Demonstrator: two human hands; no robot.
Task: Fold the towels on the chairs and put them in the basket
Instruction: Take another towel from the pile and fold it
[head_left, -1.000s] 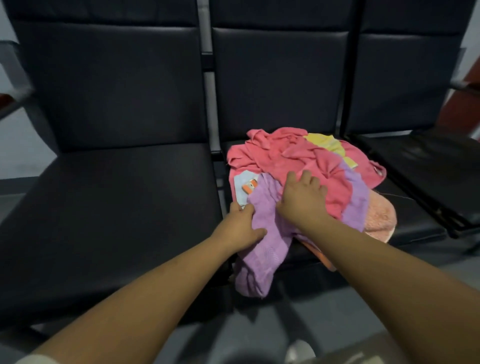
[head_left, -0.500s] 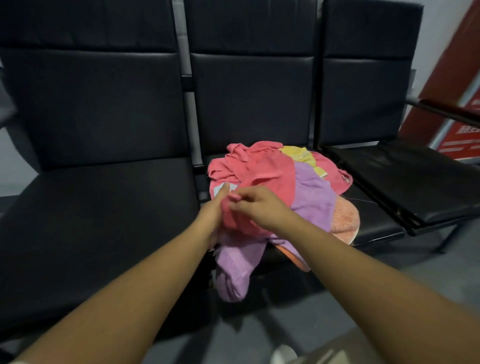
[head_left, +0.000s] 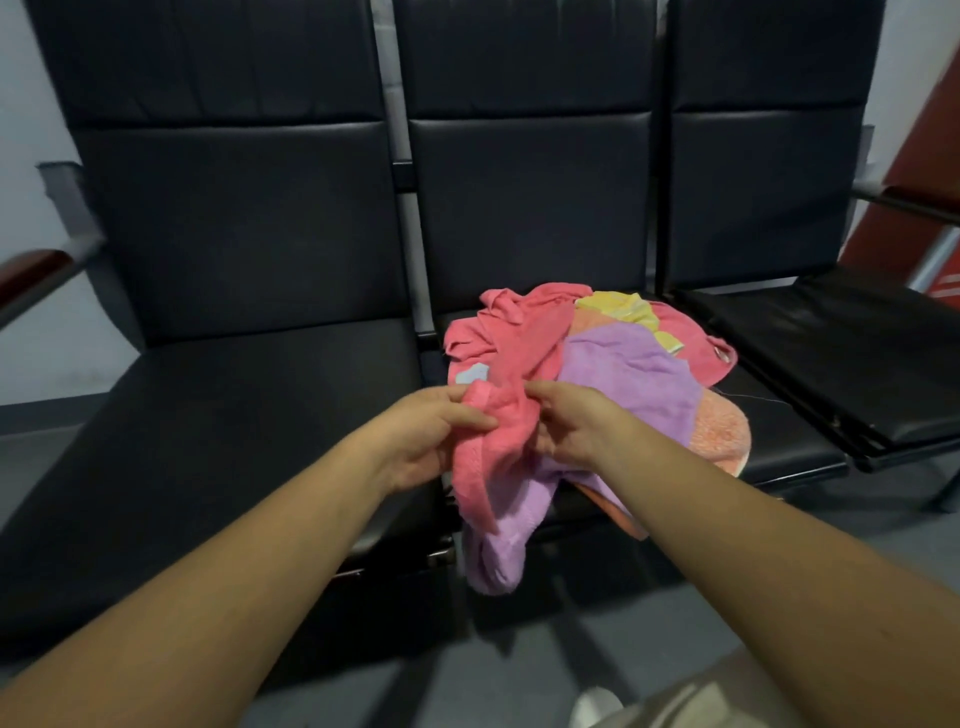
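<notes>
Head view: we are at the very start of the job. Our left hand (head_left: 434, 441) and right hand (head_left: 571, 431) both pinch a bunched edge of the pink towel (head_left: 511, 338) at the front of the heap, each grip clamped on the cloth.

The heap lies on the middle chair (head_left: 784, 454) of 3. The pink towel is on top. A purple towel (head_left: 623, 374) lies partly under it and spills over the seat's front edge. A yellow towel (head_left: 615, 305) sits at the back and an orange towel (head_left: 722, 431) at the bottom right.

None of them looks folded. The basket is out of view, so we cannot tell what it holds. We judge all 4 visible towels remain to be folded and put away, and that the pink one is being taken first. The left chair (head_left: 234, 415) offers a flat surface for folding.
</notes>
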